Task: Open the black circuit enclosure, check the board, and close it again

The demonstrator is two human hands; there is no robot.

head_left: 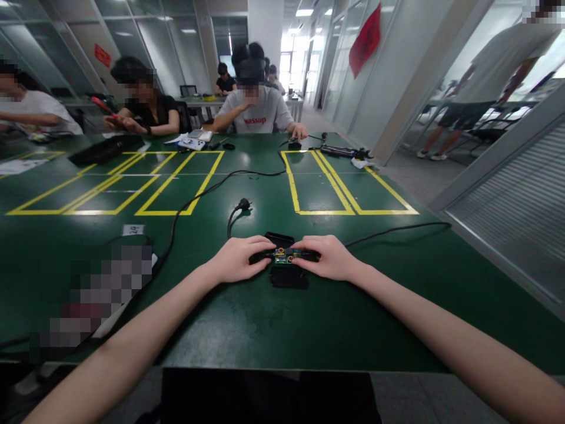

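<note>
Both my hands rest on the green table [282,318] and pinch the ends of a small circuit board [285,255] with black cable stubs on each side. My left hand [241,259] has its fingers closed on the board's left end. My right hand [326,257] grips the right end the same way. A black casing half [288,277] lies just in front of the board, and another black casing piece [279,238] lies just behind it.
A black cable with a plug [243,205] runs across the table toward the far side. Yellow taped rectangles [348,194] mark the tabletop. Several people sit at the far edge, one in a grey shirt [256,115]. A dark object [265,394] sits at the near edge.
</note>
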